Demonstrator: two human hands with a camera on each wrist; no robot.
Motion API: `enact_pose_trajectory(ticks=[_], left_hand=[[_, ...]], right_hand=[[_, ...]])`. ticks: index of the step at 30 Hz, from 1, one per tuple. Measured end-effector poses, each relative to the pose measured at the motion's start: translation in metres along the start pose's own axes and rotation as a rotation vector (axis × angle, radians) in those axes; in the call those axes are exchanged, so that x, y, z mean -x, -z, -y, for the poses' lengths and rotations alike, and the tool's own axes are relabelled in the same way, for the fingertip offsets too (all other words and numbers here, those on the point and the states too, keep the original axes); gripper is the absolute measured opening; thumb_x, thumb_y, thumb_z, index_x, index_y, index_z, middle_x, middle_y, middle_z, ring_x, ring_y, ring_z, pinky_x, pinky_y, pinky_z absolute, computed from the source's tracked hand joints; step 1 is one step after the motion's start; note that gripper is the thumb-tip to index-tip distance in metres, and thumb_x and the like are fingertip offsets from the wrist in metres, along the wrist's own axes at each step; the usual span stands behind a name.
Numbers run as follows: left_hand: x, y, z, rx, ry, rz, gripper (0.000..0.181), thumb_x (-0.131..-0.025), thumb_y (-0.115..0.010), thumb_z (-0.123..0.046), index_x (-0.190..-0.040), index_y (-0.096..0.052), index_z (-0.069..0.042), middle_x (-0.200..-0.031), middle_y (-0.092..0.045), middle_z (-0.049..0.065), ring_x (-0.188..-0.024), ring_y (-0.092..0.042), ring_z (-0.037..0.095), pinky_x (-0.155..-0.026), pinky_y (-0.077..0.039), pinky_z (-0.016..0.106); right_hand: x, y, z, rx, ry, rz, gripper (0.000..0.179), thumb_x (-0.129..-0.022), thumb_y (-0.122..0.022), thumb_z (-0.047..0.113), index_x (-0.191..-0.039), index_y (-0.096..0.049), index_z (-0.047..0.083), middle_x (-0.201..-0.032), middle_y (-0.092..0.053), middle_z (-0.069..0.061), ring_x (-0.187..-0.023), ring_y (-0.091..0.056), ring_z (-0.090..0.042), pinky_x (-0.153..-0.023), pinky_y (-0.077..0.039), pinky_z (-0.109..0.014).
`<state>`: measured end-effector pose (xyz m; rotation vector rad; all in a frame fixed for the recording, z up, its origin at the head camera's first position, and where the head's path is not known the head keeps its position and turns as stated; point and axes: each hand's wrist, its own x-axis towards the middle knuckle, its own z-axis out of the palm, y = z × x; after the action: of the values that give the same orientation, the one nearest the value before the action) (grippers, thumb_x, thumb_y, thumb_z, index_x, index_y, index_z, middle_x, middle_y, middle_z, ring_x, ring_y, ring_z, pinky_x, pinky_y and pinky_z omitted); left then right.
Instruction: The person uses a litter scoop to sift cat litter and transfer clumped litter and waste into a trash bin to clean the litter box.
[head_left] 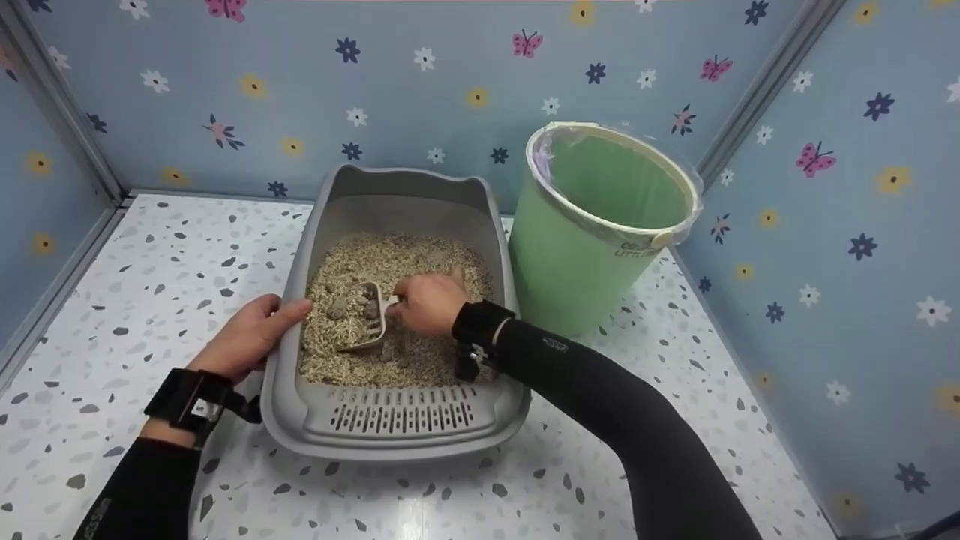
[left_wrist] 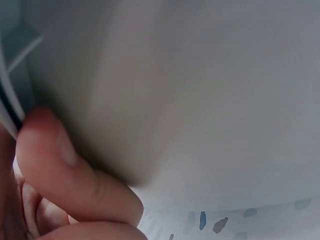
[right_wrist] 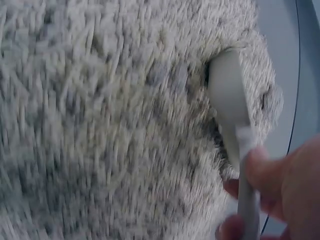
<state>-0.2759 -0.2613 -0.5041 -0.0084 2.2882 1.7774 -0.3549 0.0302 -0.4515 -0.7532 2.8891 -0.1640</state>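
A grey litter box (head_left: 401, 446) holds tan pellet litter (head_left: 405, 255) with several darker clumps (head_left: 337, 306) in it. My right hand (head_left: 431, 301) grips the handle of a slotted litter scoop (head_left: 381, 319), whose head is tilted and partly sunk in the litter, with clumps against it. Seen from the right wrist, the scoop (right_wrist: 230, 92) is blurred, and fingers and thumb wrap its handle. My left hand (head_left: 247, 334) holds the box's left rim, thumb on top. In the left wrist view its bent fingers (left_wrist: 75, 185) lie against the box's outer wall (left_wrist: 200, 100), under the rim.
A green bin (head_left: 559, 277) with a clear liner stands close by the box's right side. Behind the box rises a flower-patterned wall panel (head_left: 300, 90), with further panels left and right. The white speckled floor (head_left: 150, 285) shows around the box.
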Motion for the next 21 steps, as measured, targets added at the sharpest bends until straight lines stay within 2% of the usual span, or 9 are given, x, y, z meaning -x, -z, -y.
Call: enact_pose_trajectory(ticks=[5, 7, 11, 17, 21], left_hand=[[0.0009, -0.0002, 0.0, 0.003, -0.002, -0.002, 0.063, -0.113, -0.059, -0.06, -0.124, -0.048, 0.001, -0.096, -0.056, 0.008, -0.065, -0.057, 0.014, -0.052, -0.053, 0.03], [0.0013, -0.0005, -0.0004, 0.0, 0.003, 0.0, 0.064, -0.112, -0.059, -0.06, -0.124, -0.048, 0.001, -0.097, -0.056, 0.008, -0.065, -0.056, 0.014, -0.052, -0.053, 0.03], [0.0011, -0.0009, -0.0016, -0.002, 0.003, -0.001, 0.064, -0.113, -0.059, -0.06, -0.126, -0.049, 0.002, -0.098, -0.058, 0.009, -0.067, -0.058, 0.015, -0.053, -0.055, 0.03], [0.0005, -0.0011, -0.0014, -0.001, 0.009, 0.002, 0.065, -0.113, -0.058, -0.06, -0.128, -0.048, 0.003, -0.1, -0.058, 0.01, -0.068, -0.059, 0.016, -0.054, -0.056, 0.031], [0.0012, -0.0014, -0.0005, 0.002, 0.01, 0.004, 0.066, -0.112, -0.058, -0.062, -0.128, -0.048, 0.002, -0.1, -0.058, 0.01, -0.069, -0.059, 0.016, -0.055, -0.056, 0.031]], right_hand=[[-0.0002, -0.0022, 0.0047, -0.066, -0.082, 0.017, 0.047, -0.109, -0.065, 0.055, -0.143, -0.073, 0.024, -0.14, -0.075, 0.004, -0.134, -0.068, -0.026, -0.129, -0.019, -0.076], [-0.0019, -0.0031, 0.0042, -0.096, -0.097, 0.038, 0.047, -0.109, -0.066, 0.055, -0.143, -0.073, 0.023, -0.141, -0.075, 0.004, -0.135, -0.067, -0.027, -0.128, -0.019, -0.079], [-0.0048, -0.0037, 0.002, -0.137, -0.101, 0.056, 0.045, -0.109, -0.067, 0.054, -0.138, -0.076, 0.022, -0.136, -0.077, 0.003, -0.132, -0.068, -0.027, -0.126, -0.019, -0.081], [-0.005, -0.0038, 0.0012, -0.145, -0.089, 0.05, 0.042, -0.11, -0.067, 0.054, -0.135, -0.077, 0.021, -0.133, -0.078, 0.003, -0.128, -0.07, -0.025, -0.126, -0.024, -0.079], [-0.0037, -0.003, 0.0029, -0.175, -0.117, 0.048, 0.039, -0.109, -0.069, 0.054, -0.126, -0.08, 0.02, -0.124, -0.079, 0.003, -0.122, -0.072, -0.024, -0.126, -0.026, -0.077]])
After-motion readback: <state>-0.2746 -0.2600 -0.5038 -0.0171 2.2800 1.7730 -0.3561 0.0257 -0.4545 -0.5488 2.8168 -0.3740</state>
